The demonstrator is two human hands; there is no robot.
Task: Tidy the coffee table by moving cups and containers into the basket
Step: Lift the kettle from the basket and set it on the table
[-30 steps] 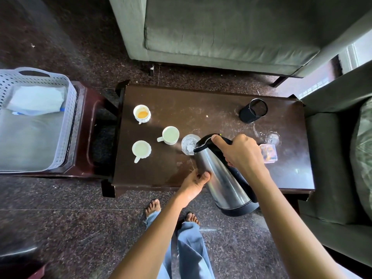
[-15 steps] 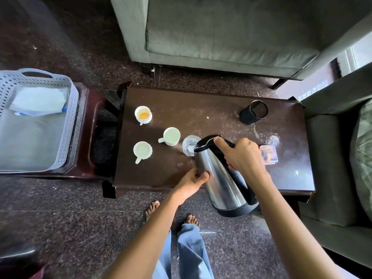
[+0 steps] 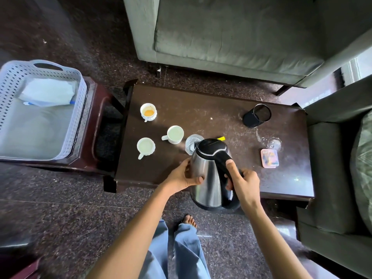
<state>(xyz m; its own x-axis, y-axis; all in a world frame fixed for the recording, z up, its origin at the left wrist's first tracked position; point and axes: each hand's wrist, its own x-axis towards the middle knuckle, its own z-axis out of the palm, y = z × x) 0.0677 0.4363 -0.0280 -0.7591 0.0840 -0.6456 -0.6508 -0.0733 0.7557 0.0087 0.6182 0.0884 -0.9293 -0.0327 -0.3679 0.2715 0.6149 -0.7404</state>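
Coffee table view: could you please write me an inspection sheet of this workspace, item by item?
Surface: dark coffee table, scratched and dusty.
Job's things: three white cups, one with orange dregs; steel kettle; two clear glasses; black mesh holder; pink box; basket on side table at left, holding a white packet.
Clutter: yellow scrap behind the kettle.
Hands: left hand holds the kettle's body; right hand grips its handle.
Cables: nothing seen.
Surroundings: grey sofa beyond, armchair at right, speckled floor.
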